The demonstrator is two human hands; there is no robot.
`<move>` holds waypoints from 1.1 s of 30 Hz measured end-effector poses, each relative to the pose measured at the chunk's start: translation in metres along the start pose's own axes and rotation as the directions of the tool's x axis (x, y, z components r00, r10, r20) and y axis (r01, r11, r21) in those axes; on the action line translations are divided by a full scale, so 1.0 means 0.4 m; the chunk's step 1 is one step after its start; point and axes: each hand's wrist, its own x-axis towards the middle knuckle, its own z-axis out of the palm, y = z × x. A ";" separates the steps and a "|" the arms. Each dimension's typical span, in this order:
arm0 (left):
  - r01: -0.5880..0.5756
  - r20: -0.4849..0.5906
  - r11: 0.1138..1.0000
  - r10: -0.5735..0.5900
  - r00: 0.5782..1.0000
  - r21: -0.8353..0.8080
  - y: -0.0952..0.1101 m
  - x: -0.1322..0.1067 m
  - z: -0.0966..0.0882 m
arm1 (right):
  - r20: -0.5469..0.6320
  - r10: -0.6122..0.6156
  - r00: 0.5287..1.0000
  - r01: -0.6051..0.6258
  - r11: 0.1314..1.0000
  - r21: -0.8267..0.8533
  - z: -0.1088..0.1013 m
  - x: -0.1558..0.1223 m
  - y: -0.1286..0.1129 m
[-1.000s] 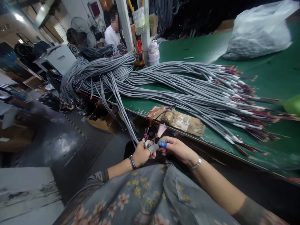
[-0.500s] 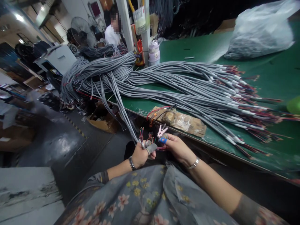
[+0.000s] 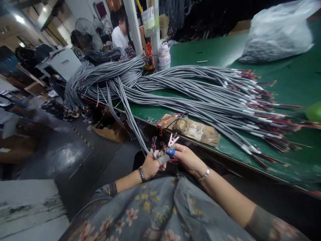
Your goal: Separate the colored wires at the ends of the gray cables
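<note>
My left hand [image 3: 150, 166] is closed around the ends of several grey cables [image 3: 134, 123], with coloured wire ends [image 3: 153, 143] sticking up above the fist. Grey wrapping covers a digit of that hand. Close beside it, my right hand [image 3: 189, 159] pinches a small pink clip [image 3: 173, 139], its two V-shaped arms pointing up. Blue tape [image 3: 171, 152] is wound on the right thumb. Dark red wires stretch low between the two hands. The clip's lower end is hidden by the fingers, and I cannot tell whether it touches a wire.
Many grey cables [image 3: 175, 95] lie over the green table [image 3: 200, 53], their stripped ends to the right. A wooden block [image 3: 200, 132] sits at the near edge. Behind are a plastic bag [image 3: 276, 36] and a lilac bottle [image 3: 164, 57]. A cardboard box [image 3: 110, 132] is below; a person sits farther back.
My right hand and the pink clip have shifted slightly left, nearer the left hand. The wire ends above my left fist have moved a little to the right.
</note>
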 end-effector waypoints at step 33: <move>0.147 0.136 0.980 -0.128 0.982 -0.137 0.040 0.048 -0.012 | -0.142 -0.030 0.989 0.069 0.959 0.274 -0.009 0.058 -0.005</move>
